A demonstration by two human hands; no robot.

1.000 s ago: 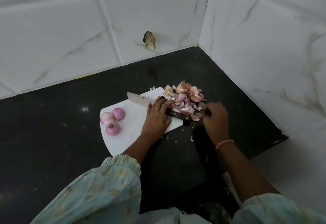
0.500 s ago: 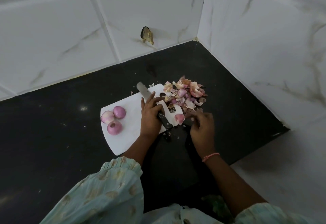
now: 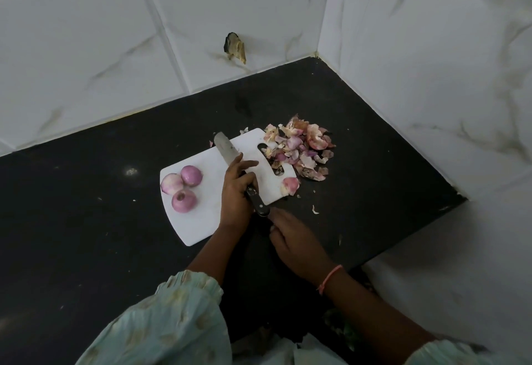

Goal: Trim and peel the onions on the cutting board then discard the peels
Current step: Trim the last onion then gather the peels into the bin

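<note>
Since a moment ago my right hand (image 3: 293,238) has drawn back empty, fingers loosely curled, off the pink papery onion peels (image 3: 299,151). My left hand (image 3: 237,189) grips the black-handled knife (image 3: 230,157) over the white plastic cutting board (image 3: 198,220), three peeled purple onions (image 3: 184,187) at its far-left corner. Sweeping with the blade could scatter peels across the black desk (image 3: 86,206) or nick my right hand.

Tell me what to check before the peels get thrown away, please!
1. Onions peeled: ok, three peeled onions sit together at the left of the cutting board.
2. Peels gathered: not ok, the peel pile is off the board's right end, and a stray peel lies on the board's corner.
3. Knife safe: cannot tell, the left hand grips the knife, blade flat on the board.
4. Free hand: ok, the right hand holds nothing, on the counter.
5. Bin nearby: cannot tell, none in view.
</note>
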